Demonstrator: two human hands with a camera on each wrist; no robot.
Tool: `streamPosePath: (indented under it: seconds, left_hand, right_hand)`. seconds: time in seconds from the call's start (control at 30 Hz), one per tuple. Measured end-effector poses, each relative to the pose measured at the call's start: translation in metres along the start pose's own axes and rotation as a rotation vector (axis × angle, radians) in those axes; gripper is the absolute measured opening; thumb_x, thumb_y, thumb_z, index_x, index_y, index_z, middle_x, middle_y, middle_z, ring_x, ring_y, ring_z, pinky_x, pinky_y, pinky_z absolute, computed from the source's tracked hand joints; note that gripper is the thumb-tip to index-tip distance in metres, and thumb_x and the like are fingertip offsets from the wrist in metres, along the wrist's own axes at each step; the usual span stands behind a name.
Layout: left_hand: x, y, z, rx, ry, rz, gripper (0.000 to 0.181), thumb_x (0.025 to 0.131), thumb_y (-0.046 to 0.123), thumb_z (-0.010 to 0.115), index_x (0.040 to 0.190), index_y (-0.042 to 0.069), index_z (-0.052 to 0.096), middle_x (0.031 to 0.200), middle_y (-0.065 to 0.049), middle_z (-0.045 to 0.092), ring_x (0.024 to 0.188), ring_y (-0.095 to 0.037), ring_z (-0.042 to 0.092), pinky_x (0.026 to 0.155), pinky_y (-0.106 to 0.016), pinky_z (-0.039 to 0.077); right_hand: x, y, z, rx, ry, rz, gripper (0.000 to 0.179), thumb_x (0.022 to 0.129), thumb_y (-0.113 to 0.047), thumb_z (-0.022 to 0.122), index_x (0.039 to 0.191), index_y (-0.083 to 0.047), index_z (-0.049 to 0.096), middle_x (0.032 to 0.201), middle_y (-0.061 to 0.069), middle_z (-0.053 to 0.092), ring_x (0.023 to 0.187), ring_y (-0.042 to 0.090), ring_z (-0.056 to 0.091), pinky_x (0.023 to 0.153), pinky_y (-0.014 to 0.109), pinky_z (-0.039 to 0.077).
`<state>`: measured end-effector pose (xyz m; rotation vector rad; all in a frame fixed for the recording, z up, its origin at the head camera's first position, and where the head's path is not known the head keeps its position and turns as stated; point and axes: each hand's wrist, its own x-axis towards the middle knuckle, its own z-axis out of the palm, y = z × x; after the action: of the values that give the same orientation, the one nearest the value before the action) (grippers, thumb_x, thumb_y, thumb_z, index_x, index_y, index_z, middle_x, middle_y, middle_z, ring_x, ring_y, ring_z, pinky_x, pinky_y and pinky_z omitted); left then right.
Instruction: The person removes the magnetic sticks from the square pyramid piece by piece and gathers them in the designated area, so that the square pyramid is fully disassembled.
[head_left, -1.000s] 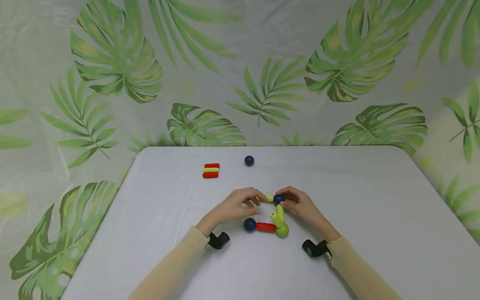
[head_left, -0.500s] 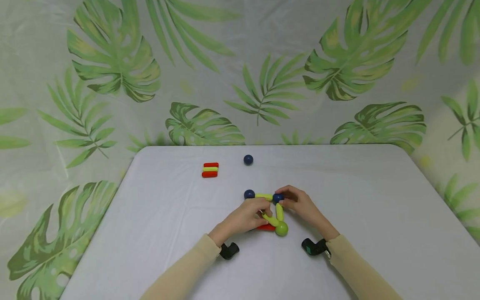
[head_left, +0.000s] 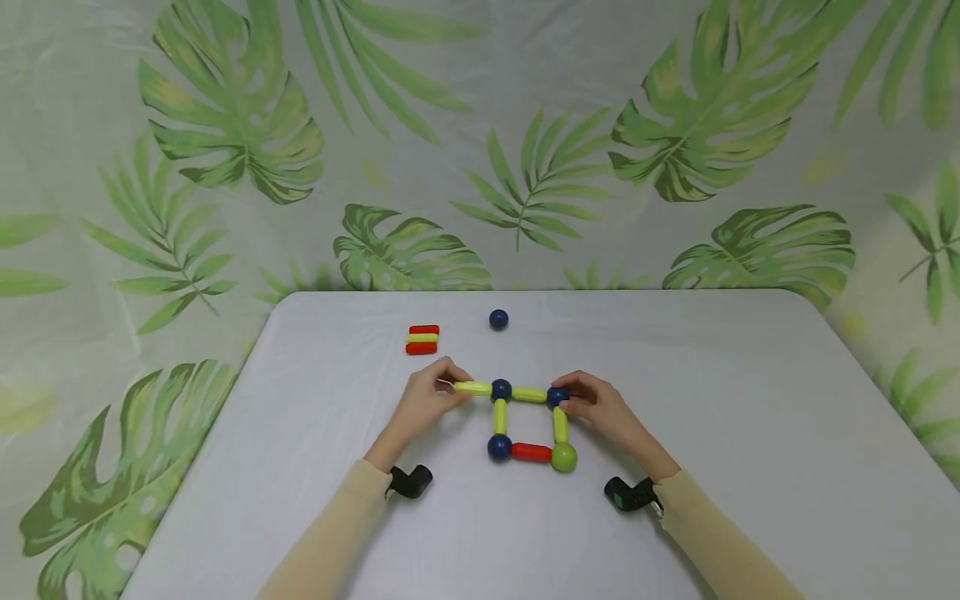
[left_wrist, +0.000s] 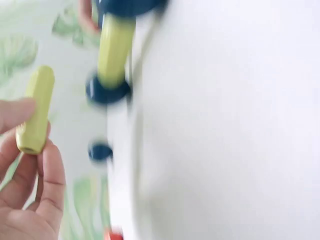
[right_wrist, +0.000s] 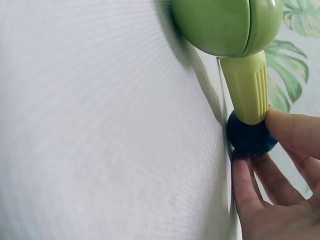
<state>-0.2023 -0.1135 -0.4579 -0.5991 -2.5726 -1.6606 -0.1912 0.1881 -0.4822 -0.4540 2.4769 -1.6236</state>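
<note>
My left hand [head_left: 427, 400] pinches a yellow-green building rod [left_wrist: 40, 107] between thumb and fingers. In the head view the rod's right end is right at the back-left blue ball [head_left: 501, 389]. My right hand [head_left: 603, 408] holds the back-right blue ball [right_wrist: 250, 135] with its thumb and fingertips. These two balls belong to a square lying on the table. Yellow-green rods form its back [head_left: 529, 394], left [head_left: 500, 417] and right [right_wrist: 246, 85] sides, and a red rod [head_left: 532, 452] its front. A blue ball [head_left: 499, 447] marks the front-left corner, a larger green ball [right_wrist: 225, 22] the front-right.
Toward the back of the white table [head_left: 720, 375] a loose blue ball [head_left: 498, 319] lies by itself. To its left two red rods [head_left: 422, 348] lie side by side with a yellow-green rod [head_left: 422, 338] between them. A leaf-print cloth [head_left: 405, 167] hangs behind the table's far edge.
A yellow-green rod stood tilted at the green ball; my left hand took hold of it there and carried it left and back to the back-left blue ball. My right hand stayed put.
</note>
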Motion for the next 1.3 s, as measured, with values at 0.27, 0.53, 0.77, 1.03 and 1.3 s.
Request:
streamPosePath:
  seconds: [0.27,0.53,0.77,1.03,1.3]
  left_hand:
    - [0.019,-0.036,-0.048,0.151,0.150,-0.229,0.019,0.080,0.000,0.075,0.093,-0.001,0.063,0.101,-0.014,0.060,0.092,-0.027,0.059,0.080,-0.035,0.051]
    - [0.037,-0.050,-0.057,0.294,0.179,-0.264,0.013,0.081,-0.001,0.073,0.087,-0.001,0.061,0.088,-0.014,0.061,0.083,-0.027,0.058,0.074,-0.037,0.049]
    - [0.044,-0.053,-0.057,0.348,0.178,-0.256,0.015,0.081,-0.002,0.073,0.084,0.000,0.059,0.085,-0.013,0.057,0.081,-0.027,0.053,0.074,-0.036,0.047]
    - [0.041,-0.040,-0.049,0.306,0.155,-0.134,0.016,0.081,-0.002,0.073,0.091,-0.002,0.061,0.093,-0.015,0.054,0.091,-0.029,0.055,0.082,-0.038,0.048]
    - [0.039,-0.011,-0.001,0.126,-0.392,0.000,0.028,0.094,0.008,0.060,0.122,0.004,0.059,0.117,-0.012,0.061,0.099,-0.022,0.060,0.087,-0.033,0.049]
  right_hand:
    - [-0.002,0.001,-0.001,0.016,-0.004,0.006,0.027,0.092,-0.005,0.062,0.119,-0.002,0.060,0.122,0.018,0.058,0.114,0.034,0.054,0.094,0.046,0.045]
    - [-0.001,0.001,0.002,0.008,-0.001,0.007,0.026,0.092,-0.004,0.061,0.118,-0.002,0.060,0.121,0.018,0.058,0.114,0.034,0.054,0.094,0.044,0.045]
    - [-0.002,-0.001,0.002,0.014,-0.003,-0.013,0.027,0.092,-0.004,0.062,0.119,0.001,0.059,0.121,0.020,0.058,0.113,0.036,0.054,0.093,0.042,0.045]
    - [-0.002,-0.002,0.001,0.007,0.001,-0.004,0.027,0.092,-0.004,0.062,0.118,0.000,0.059,0.121,0.019,0.058,0.113,0.035,0.054,0.093,0.041,0.046]
    - [-0.001,-0.002,0.001,-0.008,0.011,-0.015,0.027,0.092,-0.004,0.061,0.118,0.000,0.059,0.121,0.019,0.058,0.113,0.036,0.055,0.093,0.039,0.047]
